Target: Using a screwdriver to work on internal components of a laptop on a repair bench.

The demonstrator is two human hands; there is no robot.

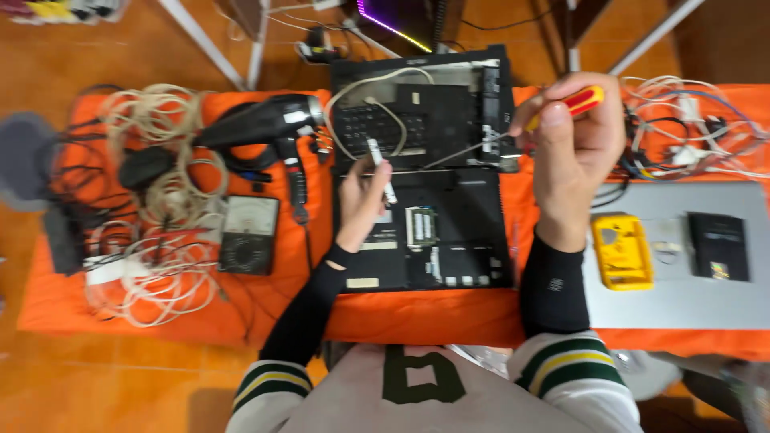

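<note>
- Two bare hands work over an opened black laptop (pixel 449 232) lying on an orange cloth (pixel 417 309) that covers the table.
- The right hand (pixel 573 144) is closed around the red and yellow handle of a screwdriver (pixel 561 108); its thin metal shaft runs down and left, with the tip over the upper half of the laptop, near the hinge line.
- The left hand (pixel 362 200) pinches a small white stick-shaped piece (pixel 381 168) between thumb and fingers, fingers curled, held above the middle of the laptop where the two halves meet.
- A white cable (pixel 361 88) loops over the upper half of the laptop, beside the keyboard area.
- In the lower half, a green memory module (pixel 423 226) sits in its slot, just to the right of the left hand.
- Left of the laptop lie a black hair-dryer-shaped heat tool (pixel 257 120), a black analogue meter (pixel 249 234) and a heap of tangled white cords (pixel 152 200).
- To the right, a grey closed laptop (pixel 682 297) carries a yellow meter (pixel 622 250) and a flat black box (pixel 719 246); more tangled wires (pixel 690 128) lie behind it.
- Both forearms wear black sleeves under a striped jersey.
</note>
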